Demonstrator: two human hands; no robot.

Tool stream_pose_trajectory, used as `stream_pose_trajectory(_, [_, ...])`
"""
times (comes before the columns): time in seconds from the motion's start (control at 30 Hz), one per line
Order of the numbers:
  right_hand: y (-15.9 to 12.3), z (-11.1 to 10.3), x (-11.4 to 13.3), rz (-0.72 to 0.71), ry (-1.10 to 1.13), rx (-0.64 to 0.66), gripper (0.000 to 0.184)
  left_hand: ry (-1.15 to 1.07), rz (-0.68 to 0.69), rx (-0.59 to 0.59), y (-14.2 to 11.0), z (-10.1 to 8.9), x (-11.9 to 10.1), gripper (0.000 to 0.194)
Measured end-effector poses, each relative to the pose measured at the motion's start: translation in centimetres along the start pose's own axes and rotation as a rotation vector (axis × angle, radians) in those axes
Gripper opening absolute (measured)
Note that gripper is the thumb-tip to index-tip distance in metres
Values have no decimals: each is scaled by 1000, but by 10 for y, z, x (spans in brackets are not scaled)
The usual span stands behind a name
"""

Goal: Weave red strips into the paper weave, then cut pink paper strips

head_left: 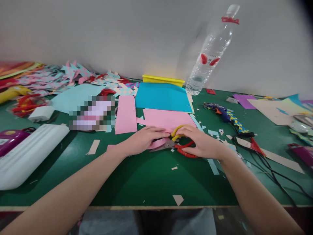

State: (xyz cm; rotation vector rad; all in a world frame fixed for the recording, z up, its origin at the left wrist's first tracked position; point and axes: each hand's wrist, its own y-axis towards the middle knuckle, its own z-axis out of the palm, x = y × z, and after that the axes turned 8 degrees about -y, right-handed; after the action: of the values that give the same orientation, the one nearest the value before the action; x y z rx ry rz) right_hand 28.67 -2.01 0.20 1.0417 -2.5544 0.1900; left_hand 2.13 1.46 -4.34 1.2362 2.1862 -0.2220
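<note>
Both my hands rest on the green table near its middle. My right hand (199, 141) is closed around scissors (179, 145) with one yellow and one red handle loop, their grey blades pointing left. My left hand (144, 138) lies palm down with fingers curled over a small pink paper strip (157, 143) that sits at the scissor blades. Just beyond the hands lies a large pink paper sheet (166, 118), with a narrower pink sheet (126, 114) to its left and a blue sheet (162, 97) behind.
A clear water bottle (210, 55) stands at the back. A glue gun (223, 114) with black cables lies to the right. A white case (26, 153) and purple object (11, 138) sit left. Woven paper pieces (61, 76) and scraps litter the table (146, 176).
</note>
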Motion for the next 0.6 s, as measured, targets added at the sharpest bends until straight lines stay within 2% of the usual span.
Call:
stream_pose_trajectory(0.2, [0,0,4,8,6,22,41,1,15,-22,0,3,0,62])
stream_pose_trajectory(0.43, [-7,-9,-2,43,8,13,40,-29,-10,-186,-3,-8,-16,40])
stream_pose_trajectory(0.6, [-12,-14,-9,57,21,7,37,20,-47,-146,-8,-20,-22,26])
